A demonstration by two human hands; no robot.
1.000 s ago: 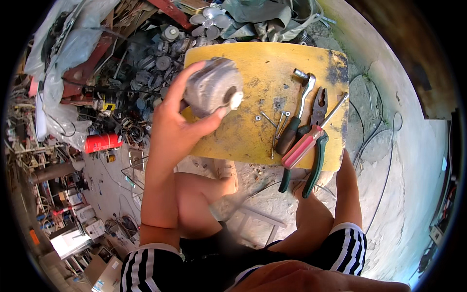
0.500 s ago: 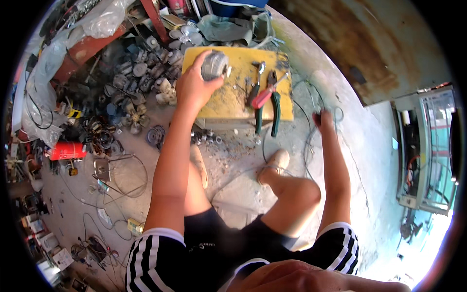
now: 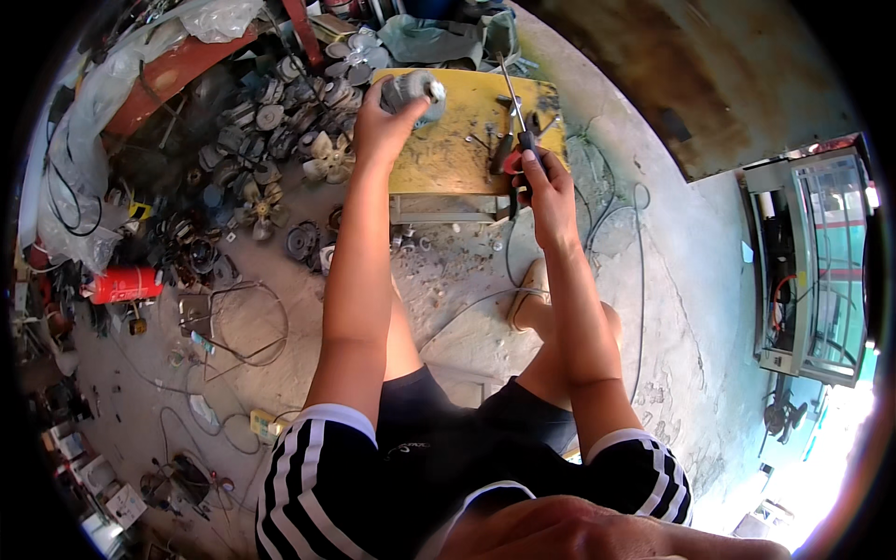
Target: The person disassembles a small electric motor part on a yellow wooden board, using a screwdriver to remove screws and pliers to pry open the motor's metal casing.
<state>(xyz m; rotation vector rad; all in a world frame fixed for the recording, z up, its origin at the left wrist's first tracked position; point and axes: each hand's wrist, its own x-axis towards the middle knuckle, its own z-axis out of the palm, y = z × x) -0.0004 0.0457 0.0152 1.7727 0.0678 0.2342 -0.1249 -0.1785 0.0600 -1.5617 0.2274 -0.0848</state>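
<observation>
My left hand (image 3: 381, 126) is wrapped round a grey, rounded motor-like part (image 3: 412, 96) with a whitish piece at one end. It is held over the left side of a yellow-topped low table (image 3: 448, 168). My right hand (image 3: 549, 191) grips a screwdriver (image 3: 512, 98) by its dark handle, with the long metal shaft pointing away from me. Under and beside that hand lie pliers, mostly hidden, and a dark-handled tool (image 3: 502, 154) with a metal head. A red handle (image 3: 511, 162) shows just left of my fingers. Small metal bits lie between the hands.
A heap of old motors and fan blades (image 3: 266, 131) fills the floor to the left. A red cylinder (image 3: 123, 286) lies nearer. Loose cables (image 3: 607, 215) run over the floor at right, and a glass-fronted cabinet (image 3: 812, 261) stands at far right.
My right hand has come from the cables at right to above the table, bringing the screwdriver upright into view. My left hand has tilted the motor-like part, turning its whitish end upward.
</observation>
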